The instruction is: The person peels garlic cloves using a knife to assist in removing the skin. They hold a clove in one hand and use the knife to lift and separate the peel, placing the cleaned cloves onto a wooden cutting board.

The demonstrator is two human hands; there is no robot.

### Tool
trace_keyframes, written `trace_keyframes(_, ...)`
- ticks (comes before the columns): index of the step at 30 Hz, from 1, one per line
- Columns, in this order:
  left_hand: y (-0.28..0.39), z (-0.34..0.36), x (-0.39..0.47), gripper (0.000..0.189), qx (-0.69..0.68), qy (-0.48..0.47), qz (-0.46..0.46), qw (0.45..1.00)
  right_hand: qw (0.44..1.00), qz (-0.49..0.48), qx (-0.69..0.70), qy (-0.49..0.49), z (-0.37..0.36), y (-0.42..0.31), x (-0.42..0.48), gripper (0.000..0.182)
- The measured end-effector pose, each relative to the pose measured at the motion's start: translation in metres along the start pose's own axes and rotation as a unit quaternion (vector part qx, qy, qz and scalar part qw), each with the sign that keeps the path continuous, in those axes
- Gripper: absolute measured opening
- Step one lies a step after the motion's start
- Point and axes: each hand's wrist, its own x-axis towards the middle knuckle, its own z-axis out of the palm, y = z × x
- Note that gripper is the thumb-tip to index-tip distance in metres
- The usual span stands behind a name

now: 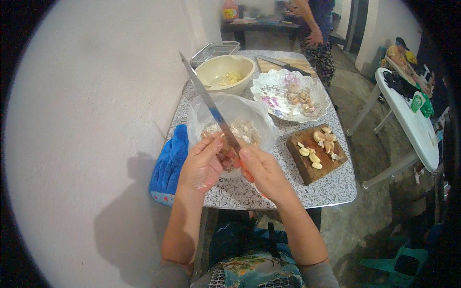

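Observation:
My right hand [261, 167] grips the orange handle of a long-bladed knife [210, 104], whose tip points up and left. Close beside it, my left hand [205, 162] has its fingers bent near the blade's base; whether a garlic clove lies between them is hard to tell. Both are over a clear plastic bag [196, 111] with garlic peelings [248, 131]. To the right, a wooden chopping block [300, 171] bears peeled garlic cloves [314, 157] and unpeeled ones [326, 138]. Behind it, a scalloped floral plate [264, 86] holds more garlic [302, 99]. A cream bowl [225, 61] contains chopped garlic [231, 78].
A blue towel [169, 162] lies at the speckled table's [252, 201] left edge, beside the wall. A second knife [281, 64] rests on a board [266, 68] at the back, near a glass dish [216, 48]. One person stands beyond; another sits behind a white table [414, 126].

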Motion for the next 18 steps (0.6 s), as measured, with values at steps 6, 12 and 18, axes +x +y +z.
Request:
trace_keyframes(6, -0.001, -0.004, 0.0, 0.018, -0.041, -0.044, 0.018, 0.998, 0.993, 0.042, 0.091, 0.057, 0.002, 0.003, 0.0, 0.039)
trace_keyframes(12, 0.001, -0.004, 0.0, 0.021, -0.044, -0.043, 0.027, 0.998, 0.99, 0.045, 0.113, 0.071, 0.003, 0.008, 0.003, 0.036)
trace_keyframes(18, 0.003, 0.004, 0.0, 0.028, -0.032, 0.006, 0.027, 0.999, 0.984, 0.075, 0.128, 0.093, 0.008, 0.009, 0.007, 0.037)
